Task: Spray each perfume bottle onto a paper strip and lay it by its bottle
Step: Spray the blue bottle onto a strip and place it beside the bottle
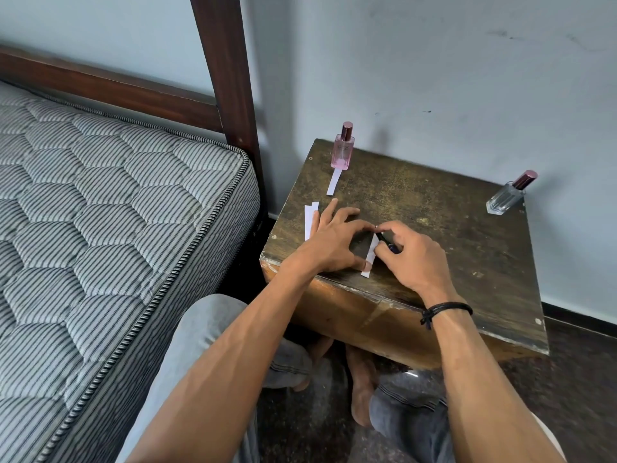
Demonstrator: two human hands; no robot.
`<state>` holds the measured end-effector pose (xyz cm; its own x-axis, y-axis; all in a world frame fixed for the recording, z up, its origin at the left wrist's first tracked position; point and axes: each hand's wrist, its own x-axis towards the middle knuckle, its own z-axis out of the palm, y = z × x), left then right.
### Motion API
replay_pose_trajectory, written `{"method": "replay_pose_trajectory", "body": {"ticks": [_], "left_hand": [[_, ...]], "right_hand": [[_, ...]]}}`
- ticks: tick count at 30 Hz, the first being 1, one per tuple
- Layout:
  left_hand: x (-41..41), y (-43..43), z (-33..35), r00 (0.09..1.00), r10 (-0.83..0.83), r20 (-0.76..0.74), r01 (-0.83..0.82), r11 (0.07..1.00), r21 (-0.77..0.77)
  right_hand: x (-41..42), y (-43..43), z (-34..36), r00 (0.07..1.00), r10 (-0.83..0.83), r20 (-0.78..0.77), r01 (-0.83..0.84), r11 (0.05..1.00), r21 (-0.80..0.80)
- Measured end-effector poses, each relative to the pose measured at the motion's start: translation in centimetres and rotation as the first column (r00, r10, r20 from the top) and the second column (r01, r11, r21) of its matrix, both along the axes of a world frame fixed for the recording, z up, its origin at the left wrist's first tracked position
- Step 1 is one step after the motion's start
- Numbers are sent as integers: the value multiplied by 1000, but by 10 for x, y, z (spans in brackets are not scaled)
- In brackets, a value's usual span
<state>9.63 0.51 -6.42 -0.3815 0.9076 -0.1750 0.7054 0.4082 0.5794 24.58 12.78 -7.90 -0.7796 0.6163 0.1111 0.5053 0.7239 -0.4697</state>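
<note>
Probably a home bedroom: quilted striped mattress point(100, 195) on a dark wooden bed frame point(227, 78), worn bedside table point(434, 202).

Soft, diffuse light fills the frame, the pink bottle point(343, 152) casting a faint shadow on the wall point(450, 78). Wide-angle distortion tilts the bedpost point(227, 78); edges slightly soft.

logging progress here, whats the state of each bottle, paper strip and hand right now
pink bottle: upright, cap on
clear bottle: standing, cap on, no strip beside it
strip by pink bottle: lying flat in front of it
front strip: flat, pinned down
left hand: fingers spread, presses front strip
right hand: grips pen at front strip
spare strips: flat, partly under left hand
</note>
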Motion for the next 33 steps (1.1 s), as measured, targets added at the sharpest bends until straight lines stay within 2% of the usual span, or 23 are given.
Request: {"method": "replay_pose_trajectory", "body": {"ticks": [10,16,21,28,33], "left_hand": [[-10,0,8,997,71,18,-73,989,127],[-7,2,9,995,94,16,-96,982,165],[-11,1,14,979,202,-2,-193,938,287],[-15,-5,16,968,220,-122,-200,968,153],[-11,-4,16,963,223,-152,-205,971,124]], "right_hand": [[13,28,27,981,-113,-157,67,960,-271],[9,22,32,996,-45,-83,12,933,-359],[7,18,36,998,-19,-66,-7,929,-370],[7,16,38,1000,2,-11,-7,908,-419],[5,17,37,1000,0,20,9,909,-416]]}}
